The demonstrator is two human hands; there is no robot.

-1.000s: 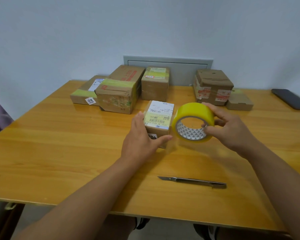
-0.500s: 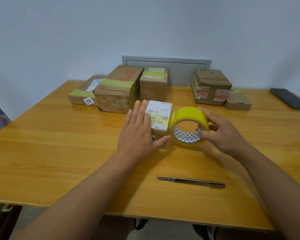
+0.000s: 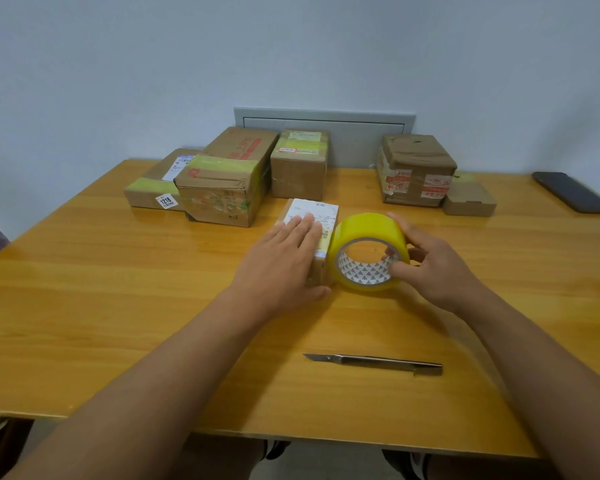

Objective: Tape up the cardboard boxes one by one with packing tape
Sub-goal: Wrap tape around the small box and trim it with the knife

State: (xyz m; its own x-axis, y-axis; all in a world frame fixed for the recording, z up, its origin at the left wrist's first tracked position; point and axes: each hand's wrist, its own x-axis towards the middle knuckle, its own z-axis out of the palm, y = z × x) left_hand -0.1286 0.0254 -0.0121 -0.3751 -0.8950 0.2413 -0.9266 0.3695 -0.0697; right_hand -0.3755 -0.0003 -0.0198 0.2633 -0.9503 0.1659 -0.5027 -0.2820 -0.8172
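Left hand (image 3: 284,261): our flat, straight fingers pressed down on the small label-topped cardboard box (image 3: 309,233).
Right hand (image 3: 430,268): we gripped the yellow packing-tape roll (image 3: 368,251), touching the box's right side.
Box: mid wooden tabletop (image 3: 101,289).
Knife: grey metal utility knife (image 3: 374,363) lay nearer us.

small box (image 3: 321,211): brown cardboard with a white shipping label on top; we see it standing flat mid-table, our left hand (image 3: 284,265) pressing flat on its top.
tape roll (image 3: 368,251): yellow packing tape on a patterned white core, on edge just right of the small box, held by our right hand (image 3: 430,265).
taped boxes (image 3: 222,188): three at the back left, yellow-green strips across them.
far boxes (image 3: 416,168): two at the back right.
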